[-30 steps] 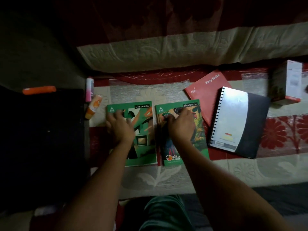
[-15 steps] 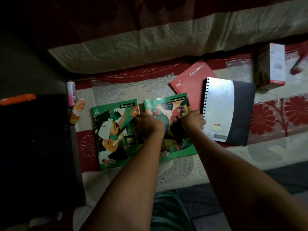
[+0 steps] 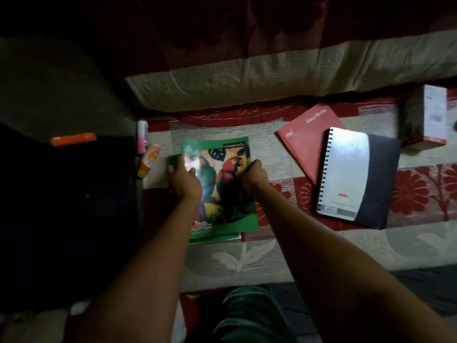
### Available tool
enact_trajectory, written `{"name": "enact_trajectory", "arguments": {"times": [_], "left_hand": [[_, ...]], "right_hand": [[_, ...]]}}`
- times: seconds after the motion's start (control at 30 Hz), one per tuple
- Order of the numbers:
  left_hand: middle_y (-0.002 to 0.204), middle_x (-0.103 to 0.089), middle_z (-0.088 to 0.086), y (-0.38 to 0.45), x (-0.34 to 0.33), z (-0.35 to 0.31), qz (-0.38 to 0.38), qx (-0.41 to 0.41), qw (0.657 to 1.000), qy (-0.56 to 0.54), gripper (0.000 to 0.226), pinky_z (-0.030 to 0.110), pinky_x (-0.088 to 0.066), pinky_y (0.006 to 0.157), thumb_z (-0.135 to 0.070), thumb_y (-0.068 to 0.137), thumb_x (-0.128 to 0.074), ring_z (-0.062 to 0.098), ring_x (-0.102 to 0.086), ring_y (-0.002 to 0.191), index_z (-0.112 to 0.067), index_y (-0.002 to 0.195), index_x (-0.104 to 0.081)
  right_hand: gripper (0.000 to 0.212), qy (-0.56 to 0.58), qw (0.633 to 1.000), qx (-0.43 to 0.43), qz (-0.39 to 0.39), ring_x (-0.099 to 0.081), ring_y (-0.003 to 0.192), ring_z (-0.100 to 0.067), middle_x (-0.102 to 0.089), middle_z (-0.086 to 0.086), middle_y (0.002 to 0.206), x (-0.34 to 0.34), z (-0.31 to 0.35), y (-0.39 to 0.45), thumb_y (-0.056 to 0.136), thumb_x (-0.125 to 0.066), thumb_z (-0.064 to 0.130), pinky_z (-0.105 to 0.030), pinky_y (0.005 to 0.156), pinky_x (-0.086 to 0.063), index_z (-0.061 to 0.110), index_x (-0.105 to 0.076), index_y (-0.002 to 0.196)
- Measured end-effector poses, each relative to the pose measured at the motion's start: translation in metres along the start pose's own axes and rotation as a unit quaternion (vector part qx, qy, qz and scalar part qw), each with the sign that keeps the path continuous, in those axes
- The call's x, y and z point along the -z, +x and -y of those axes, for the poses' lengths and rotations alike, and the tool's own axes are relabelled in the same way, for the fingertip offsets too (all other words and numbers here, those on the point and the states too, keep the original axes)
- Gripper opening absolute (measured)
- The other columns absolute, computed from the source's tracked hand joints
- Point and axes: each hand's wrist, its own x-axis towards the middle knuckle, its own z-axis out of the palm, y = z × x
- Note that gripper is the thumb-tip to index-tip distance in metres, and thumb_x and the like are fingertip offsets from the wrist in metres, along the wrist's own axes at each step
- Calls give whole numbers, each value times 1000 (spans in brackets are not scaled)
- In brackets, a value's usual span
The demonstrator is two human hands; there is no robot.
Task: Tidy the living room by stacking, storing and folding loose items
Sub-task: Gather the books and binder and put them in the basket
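Note:
A green notebook with a parrot cover [image 3: 222, 184] lies on top of a second green notebook [image 3: 173, 160], of which only the top left corner and a bottom strip show. My left hand [image 3: 184, 180] grips the parrot notebook's left edge. My right hand [image 3: 254, 174] grips its right edge. To the right, a red Easy Write notebook [image 3: 304, 137] lies partly under a spiral-bound silver and black notebook [image 3: 356, 177].
All lie on a red and beige floral cover [image 3: 247, 258]. A pink tube [image 3: 142, 136] and an orange and white tube [image 3: 148, 159] lie at the left. An orange marker [image 3: 73, 139] rests on a dark surface. A white box [image 3: 425, 115] stands at far right. A cushion [image 3: 247, 82] runs along behind.
Both hands carried the parrot notebook to the left and laid it over the other green notebook, which had been lying beside it.

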Motion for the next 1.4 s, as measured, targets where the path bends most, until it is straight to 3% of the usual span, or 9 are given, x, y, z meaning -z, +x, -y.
{"name": "enact_trajectory", "arguments": {"times": [0.17,0.4,0.57,0.67,0.8,0.9,0.97,1.2,1.4], "left_hand": [[142,-33,26,8,12,45,7,53,998,-36,49,9,-28,97,-6,96,-50,35,-40,127,-7,144,-39],[139,-39,29,21,5,66,32,48,998,24,37,32,-28,102,-7,95,-49,41,-38,126,-7,131,-54],[148,-23,12,8,3,40,-30,111,988,106,52,47,-31,100,-21,91,-58,37,-27,129,-27,138,-38],[144,-30,12,-4,-9,6,-75,21,992,99,50,48,-33,99,-21,88,-61,35,-29,131,-22,134,-41],[119,-60,13,-22,-59,-56,116,-98,988,-17,20,35,-47,87,-16,93,-56,31,-57,109,-12,113,-60],[108,-69,11,-46,-101,-103,239,-72,967,-40,19,35,-50,88,-24,94,-53,28,-62,99,-13,98,-68],[114,-66,15,-61,-124,-129,272,-59,960,-18,32,39,-49,92,-31,96,-46,30,-61,104,-8,105,-66],[139,-49,19,-85,-167,-178,193,51,980,-11,54,43,-40,104,-33,90,-60,35,-47,128,-3,133,-49],[134,-52,18,-78,-188,-185,168,157,971,-68,72,47,-48,96,-44,74,-75,37,-53,119,-4,129,-51]], "right_hand": [[31,-66,998,5,25,-57,108,-34,-58,-18,118,-36,3,-6,94,-54,15,-37,83,-45,2,-44,120],[29,-97,994,39,-30,-59,102,-33,-58,-17,112,-46,-5,-2,91,-60,17,-43,84,-52,3,-48,114],[71,-146,985,59,-66,-44,119,-32,-48,-13,124,-30,-9,-1,77,-77,38,-42,93,-44,8,-37,127],[72,-144,982,70,-98,-41,120,-29,-46,-12,126,-3,-16,9,79,-70,50,-42,96,-42,8,-38,129],[34,-170,961,94,-195,-39,118,-33,-43,-20,128,46,-35,27,95,-46,15,-40,99,-35,-1,-41,125],[29,-181,954,82,-224,-45,115,-32,-46,-20,127,85,-55,45,96,-39,3,-38,97,-37,-2,-42,124],[30,-161,960,53,-225,-46,117,-32,-45,-18,128,104,-68,56,96,-39,5,-38,96,-39,1,-43,125],[20,-148,968,59,-196,-58,98,-30,-60,-15,108,135,-83,74,92,-45,7,-34,77,-45,2,-58,106],[22,-148,970,64,-180,-62,94,-27,-63,-13,108,143,-80,72,93,-47,8,-31,76,-48,2,-61,110]]}}
